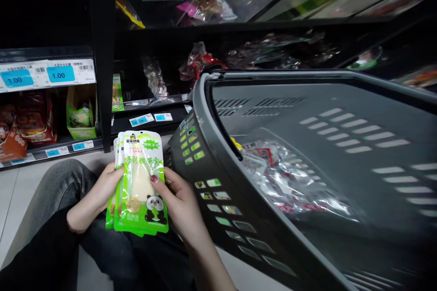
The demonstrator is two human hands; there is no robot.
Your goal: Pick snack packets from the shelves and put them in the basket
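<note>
Several green and white snack packets (141, 186) with a panda picture are held in a fanned stack over my lap. My left hand (102, 191) grips the stack's left edge, its fingers hidden behind the packets. On the right edge, my right hand (179, 193) pinches the front packet, thumb across its face and fingers behind. Close beside my right hand stands a large grey plastic basket (200, 122) with slotted walls. Inside it lie clear plastic packages (290, 186) with red and white print.
Black shelving (104, 54) rises ahead, with price labels (48, 75) along its edges. Low on the left are an open green box (82, 118) of packets and a red-brown box (37, 118). More wrapped packets (201, 63) lie behind the basket. Light floor tiles (10, 200) show at left.
</note>
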